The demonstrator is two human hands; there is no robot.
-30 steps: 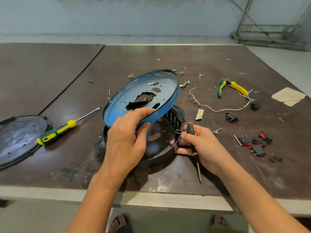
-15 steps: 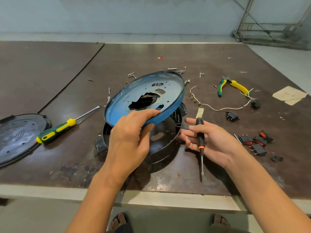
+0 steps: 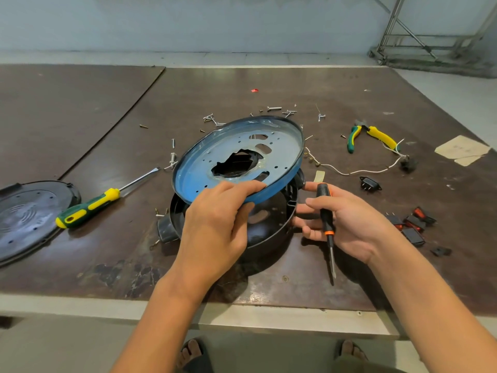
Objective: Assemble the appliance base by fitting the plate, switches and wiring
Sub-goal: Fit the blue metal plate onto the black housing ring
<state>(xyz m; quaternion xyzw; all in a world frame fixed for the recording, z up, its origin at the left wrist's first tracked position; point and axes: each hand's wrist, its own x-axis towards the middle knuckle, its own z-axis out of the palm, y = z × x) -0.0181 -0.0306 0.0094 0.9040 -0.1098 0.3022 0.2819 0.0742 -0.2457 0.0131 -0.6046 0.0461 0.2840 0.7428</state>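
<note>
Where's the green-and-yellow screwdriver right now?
Head view: the green-and-yellow screwdriver lies on the table left of the black base, its handle beside the round black cover, its tip pointing toward the blue plate.

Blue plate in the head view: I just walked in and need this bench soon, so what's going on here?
A person is assembling an appliance base. Their left hand grips the blue plate by its near rim, holding it tilted above the black base, not yet seated. The right hand holds a small screwdriver under the thumb, fingers reaching to the base's side. Switches, a wire and loose screws lie unfitted on the table.
</note>
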